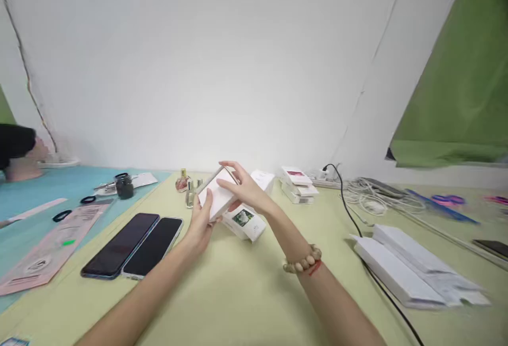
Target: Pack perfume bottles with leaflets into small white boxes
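Both hands hold a small white box, tilted above the table. My left hand wraps its lower left side, the thumb lying on the front face. Across the upper right end lies my right hand, its fingers at the box's top edge; a beaded bracelet is on that wrist. Just below the hands, a white box with a flower picture rests on the table. Small perfume bottles stand behind my left hand, partly hidden. Another white box sits behind my right hand.
Two phones lie to the left. Stacked small boxes stand at the back right. Flattened white cartons, a black cable, tangled white cords and scissors lie on the right. A pink pouch lies on the blue cloth.
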`<action>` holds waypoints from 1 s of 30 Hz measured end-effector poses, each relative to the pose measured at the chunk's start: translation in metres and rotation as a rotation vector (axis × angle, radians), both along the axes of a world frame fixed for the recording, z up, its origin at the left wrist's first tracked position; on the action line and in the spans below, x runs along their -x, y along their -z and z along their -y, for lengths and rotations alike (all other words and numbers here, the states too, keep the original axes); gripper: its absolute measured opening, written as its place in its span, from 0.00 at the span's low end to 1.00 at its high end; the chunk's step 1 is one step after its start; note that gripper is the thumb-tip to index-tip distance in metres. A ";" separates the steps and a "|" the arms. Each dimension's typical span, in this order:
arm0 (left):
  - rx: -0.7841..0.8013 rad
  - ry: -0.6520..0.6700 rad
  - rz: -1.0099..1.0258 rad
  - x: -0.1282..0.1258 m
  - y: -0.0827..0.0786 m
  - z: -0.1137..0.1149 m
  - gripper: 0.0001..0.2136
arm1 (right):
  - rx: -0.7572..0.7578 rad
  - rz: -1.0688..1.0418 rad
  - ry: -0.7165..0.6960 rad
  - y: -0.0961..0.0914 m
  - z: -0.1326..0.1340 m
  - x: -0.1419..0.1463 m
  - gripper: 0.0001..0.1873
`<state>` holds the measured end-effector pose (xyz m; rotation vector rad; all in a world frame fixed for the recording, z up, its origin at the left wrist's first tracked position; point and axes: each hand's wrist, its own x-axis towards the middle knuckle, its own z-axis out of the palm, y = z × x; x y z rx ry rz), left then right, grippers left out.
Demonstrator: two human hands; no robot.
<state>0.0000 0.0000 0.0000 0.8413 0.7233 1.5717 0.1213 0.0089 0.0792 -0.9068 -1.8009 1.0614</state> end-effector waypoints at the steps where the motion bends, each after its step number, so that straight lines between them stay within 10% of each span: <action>1: 0.012 -0.028 0.005 0.001 0.001 -0.002 0.22 | 0.002 -0.016 0.012 0.000 -0.001 0.001 0.25; 15: 0.190 0.254 0.127 0.007 -0.010 0.003 0.21 | -0.111 0.010 0.046 -0.007 -0.002 -0.014 0.23; 22: 0.108 0.177 0.184 0.002 -0.001 -0.006 0.14 | -0.593 0.408 0.461 -0.008 -0.004 -0.021 0.08; 30: 0.147 0.096 0.239 0.003 0.005 -0.008 0.11 | -0.550 0.694 0.524 -0.001 -0.005 -0.023 0.13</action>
